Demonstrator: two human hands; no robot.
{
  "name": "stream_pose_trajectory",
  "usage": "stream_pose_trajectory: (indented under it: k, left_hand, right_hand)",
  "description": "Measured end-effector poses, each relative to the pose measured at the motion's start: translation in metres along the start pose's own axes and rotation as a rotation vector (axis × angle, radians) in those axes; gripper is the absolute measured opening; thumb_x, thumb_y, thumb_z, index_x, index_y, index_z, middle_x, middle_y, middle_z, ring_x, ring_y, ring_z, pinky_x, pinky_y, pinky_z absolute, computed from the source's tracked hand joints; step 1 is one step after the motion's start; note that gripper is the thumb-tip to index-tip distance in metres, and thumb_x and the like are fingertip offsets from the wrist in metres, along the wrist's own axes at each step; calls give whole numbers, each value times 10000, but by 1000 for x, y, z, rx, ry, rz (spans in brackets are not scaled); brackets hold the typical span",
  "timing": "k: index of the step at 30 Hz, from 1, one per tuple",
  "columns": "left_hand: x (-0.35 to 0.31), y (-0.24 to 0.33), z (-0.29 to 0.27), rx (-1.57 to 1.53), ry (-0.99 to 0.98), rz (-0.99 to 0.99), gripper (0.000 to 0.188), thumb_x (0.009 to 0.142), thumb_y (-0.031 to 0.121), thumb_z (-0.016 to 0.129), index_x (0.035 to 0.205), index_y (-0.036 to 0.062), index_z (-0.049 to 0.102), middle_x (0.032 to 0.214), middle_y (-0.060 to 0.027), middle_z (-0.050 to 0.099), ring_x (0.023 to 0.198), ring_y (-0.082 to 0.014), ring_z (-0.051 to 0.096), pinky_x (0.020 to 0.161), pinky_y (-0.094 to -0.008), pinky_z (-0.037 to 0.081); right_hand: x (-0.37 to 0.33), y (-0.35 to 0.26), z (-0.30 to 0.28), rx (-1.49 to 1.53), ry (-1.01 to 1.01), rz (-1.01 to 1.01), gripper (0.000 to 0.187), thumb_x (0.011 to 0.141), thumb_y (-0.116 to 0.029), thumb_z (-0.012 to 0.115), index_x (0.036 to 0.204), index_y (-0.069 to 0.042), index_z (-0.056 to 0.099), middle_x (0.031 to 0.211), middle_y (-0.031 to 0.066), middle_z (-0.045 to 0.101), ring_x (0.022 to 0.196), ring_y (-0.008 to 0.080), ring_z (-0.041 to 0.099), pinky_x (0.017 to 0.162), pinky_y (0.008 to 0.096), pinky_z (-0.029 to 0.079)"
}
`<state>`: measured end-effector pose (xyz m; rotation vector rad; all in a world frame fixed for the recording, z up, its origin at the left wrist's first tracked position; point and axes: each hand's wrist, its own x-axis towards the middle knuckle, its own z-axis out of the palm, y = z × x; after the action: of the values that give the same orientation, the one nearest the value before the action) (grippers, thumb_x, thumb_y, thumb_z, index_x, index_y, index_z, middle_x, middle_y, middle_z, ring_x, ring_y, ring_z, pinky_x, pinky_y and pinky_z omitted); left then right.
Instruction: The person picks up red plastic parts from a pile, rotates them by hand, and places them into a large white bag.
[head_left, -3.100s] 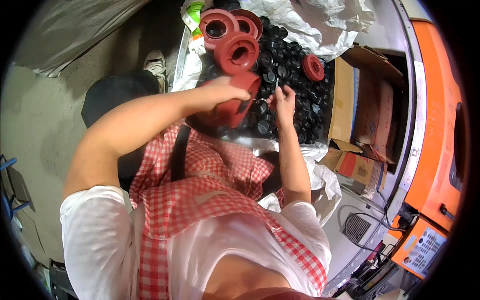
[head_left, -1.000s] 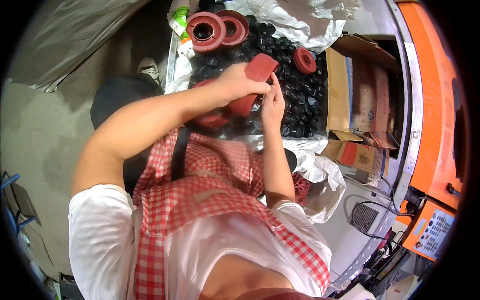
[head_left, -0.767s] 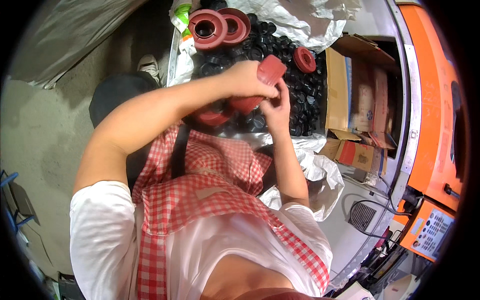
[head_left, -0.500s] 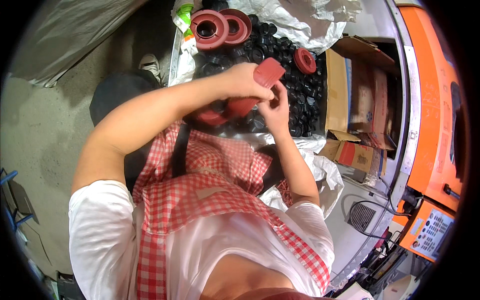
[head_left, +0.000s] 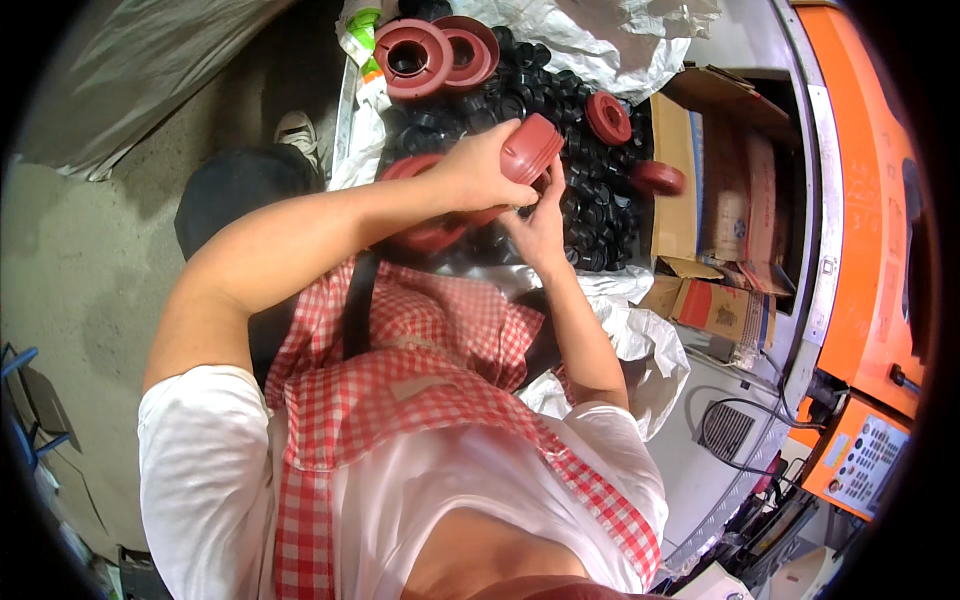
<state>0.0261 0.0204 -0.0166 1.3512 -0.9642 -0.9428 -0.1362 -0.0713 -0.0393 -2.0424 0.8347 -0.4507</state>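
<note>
The left hand (head_left: 478,165) is grasping a red spool (head_left: 530,148), the right hand (head_left: 540,215) is pinching at its 6 o'clock edge, with finished red spools (head_left: 435,52) stacked at 12 o'clock and a big pile of black caps (head_left: 590,215) apparently waiting.

The round cap (head_left: 532,147) in my left hand (head_left: 478,168) is dull red, like the two red spools (head_left: 432,52) at the top of the frame and the smaller red caps (head_left: 608,116) to the right. Under them lies a heap of glossy black caps (head_left: 590,215) on white plastic sheeting (head_left: 640,345). My apron (head_left: 400,370) is red-and-white check over a white shirt (head_left: 205,470). The cardboard box (head_left: 700,180) is brown; the machine (head_left: 880,250) on the right is orange.
</note>
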Motion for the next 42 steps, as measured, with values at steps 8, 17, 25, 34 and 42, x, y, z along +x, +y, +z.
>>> stream_pose_trajectory:
  k: [8,17,25,34,42]
  left_hand:
    - [-3,-15,1,-47,6,-24,800,634,285,775,1313,31,437,1082,-126,627,958,-166,606,850,-299,472]
    - [-3,-40,-28,-428,-105,-439,762,680,168,716,1339,-23,383,1165,-154,578,1003,-211,590,861,-294,474]
    - [-7,-87,-27,688,-3,-234,376,711,73,603,1082,12,589,1068,-196,586,952,-384,589,830,-433,492]
    - [-28,-63,-26,1149,-38,56,126,698,185,621,724,74,674,721,-94,630,686,-246,614,557,-363,461]
    - [22,-34,-66,1098,176,-46,279,765,89,553,1009,-47,547,992,-175,598,923,-324,586,758,-412,505]
  right_hand:
    - [7,5,0,54,-112,-40,504,926,-286,539,1278,-16,300,1110,160,552,814,169,614,644,280,523]
    - [64,38,-31,257,280,220,256,906,-236,578,1005,0,561,735,45,606,576,86,538,547,230,451]
    - [150,21,88,458,-293,506,318,905,-219,583,1149,-15,563,1026,80,637,878,159,614,766,290,498]
    - [214,35,187,449,225,744,521,824,-145,674,1201,127,438,1074,159,615,970,246,598,854,344,458]
    - [217,26,139,566,66,536,276,753,-80,713,996,-16,598,948,101,620,842,230,604,741,359,518]
